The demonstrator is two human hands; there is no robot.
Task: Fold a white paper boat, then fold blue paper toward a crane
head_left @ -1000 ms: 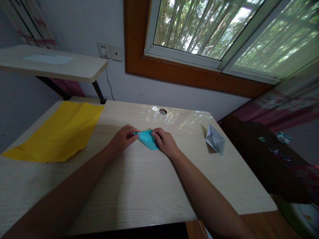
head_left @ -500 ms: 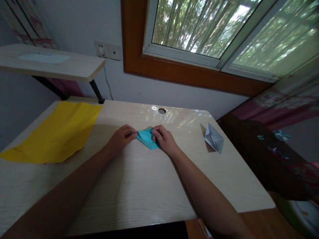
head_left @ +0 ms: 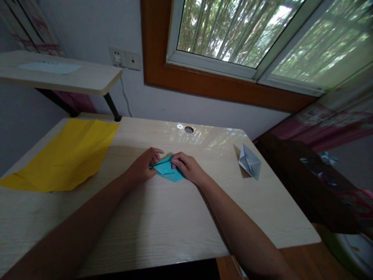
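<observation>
A pale wood-grain table [head_left: 163,217] fills the lower frame, with a round cable hole [head_left: 189,129] near its far edge. On it lie a creased yellow sheet [head_left: 65,155] at left, a folded blue paper [head_left: 166,171] at centre and a white paper boat [head_left: 249,161] at right.

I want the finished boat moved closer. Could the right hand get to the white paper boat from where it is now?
Probably yes: the right hand rests on the blue folded paper, and the bare table between it and the white paper boat holds nothing in the way.
</observation>
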